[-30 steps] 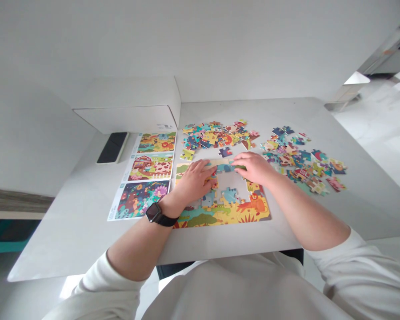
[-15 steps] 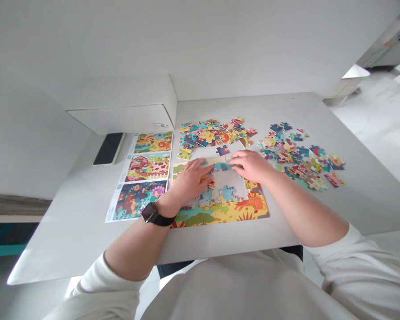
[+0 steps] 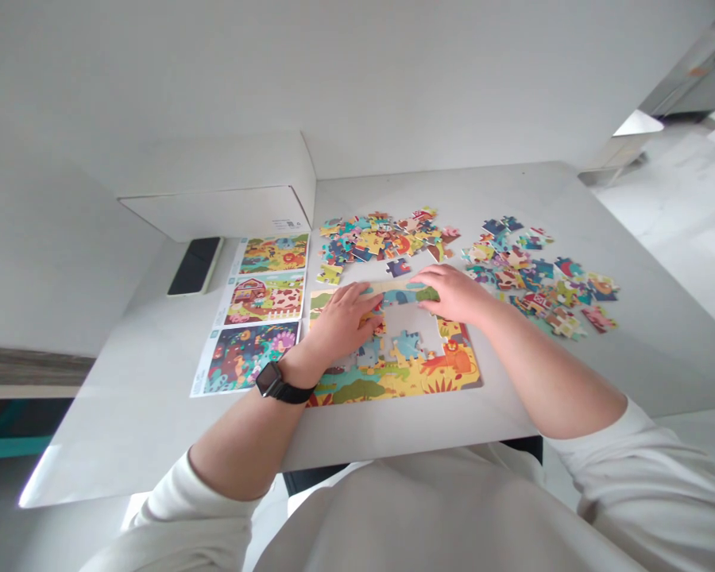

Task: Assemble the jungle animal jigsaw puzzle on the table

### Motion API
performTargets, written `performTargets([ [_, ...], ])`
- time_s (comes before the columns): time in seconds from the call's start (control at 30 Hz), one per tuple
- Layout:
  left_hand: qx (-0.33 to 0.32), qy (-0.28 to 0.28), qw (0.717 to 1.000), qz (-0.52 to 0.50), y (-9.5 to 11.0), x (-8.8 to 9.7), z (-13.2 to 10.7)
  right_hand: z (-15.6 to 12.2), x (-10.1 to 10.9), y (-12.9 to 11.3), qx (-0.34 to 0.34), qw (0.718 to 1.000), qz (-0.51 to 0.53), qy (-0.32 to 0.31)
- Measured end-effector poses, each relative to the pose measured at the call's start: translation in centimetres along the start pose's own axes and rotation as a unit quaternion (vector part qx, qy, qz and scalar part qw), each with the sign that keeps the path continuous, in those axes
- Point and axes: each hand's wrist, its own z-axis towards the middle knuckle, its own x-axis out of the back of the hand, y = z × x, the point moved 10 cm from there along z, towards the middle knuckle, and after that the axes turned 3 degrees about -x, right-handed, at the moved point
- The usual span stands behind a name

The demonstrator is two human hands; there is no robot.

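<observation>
A partly assembled jigsaw puzzle [image 3: 387,385] with a jungle animal picture lies flat near the table's front edge. Bare table shows through a gap inside its frame. My left hand [image 3: 346,319] rests over its upper left part, palm down, fingers stretched out to the top border. At the upper right corner, my right hand [image 3: 450,295] touches the top border with its fingertips. Its thumb is apart from them, and a green bush [image 3: 427,293] shows between. A blue elephant piece [image 3: 408,345] lies inside the frame. The hands hide some border pieces.
Loose puzzle pieces [image 3: 387,238] are heaped behind the puzzle, and another heap [image 3: 536,278] spreads to the right. One dark purple piece [image 3: 398,268] lies just beyond the top border. Leftward are a picture sheet [image 3: 220,338], a phone [image 3: 195,266] and a white box [image 3: 220,210].
My right hand has shifted slightly; its thumb has drawn back, so more of the green bush shows on the top border. My left hand stays over the puzzle.
</observation>
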Motion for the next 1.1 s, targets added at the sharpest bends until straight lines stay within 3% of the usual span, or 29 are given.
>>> performTargets([
  [0.23, -0.008, 0.023, 0.999, -0.040, -0.4, 0.1, 0.2, 0.1, -0.4, 0.3, -0.002, 1.000, -0.005, -0.004],
  [0.4, 0.016, 0.048, 0.997, -0.057, -1.2, 3.7, -0.4, -0.6, 1.6, -0.4, -0.002, 1.000, 0.003, 0.024],
  [0.5, 0.010, -0.004, 0.998, -0.057, -1.1, 4.6, -1.1, -1.2, 2.0, -2.3, 0.007, 1.000, 0.017, -0.007],
  [0.63, -0.028, -0.101, 0.994, -0.031, 0.4, 3.5, -2.3, -2.5, 0.0, -5.5, 0.029, 0.994, 0.008, -0.102],
  [0.73, -0.045, -0.133, 0.990, -0.005, 1.3, 2.5, -2.8, -3.2, -1.6, -6.9, 0.045, 0.989, -0.018, -0.137],
  [0.93, -0.043, -0.167, 0.985, 0.000, 2.0, 1.6, -2.8, -3.4, -2.6, -7.2, 0.045, 0.985, -0.035, -0.164],
  [1.1, -0.054, -0.180, 0.982, -0.024, 2.1, 1.3, -2.8, -3.3, -1.9, -6.7, 0.007, 0.982, 0.039, -0.184],
])
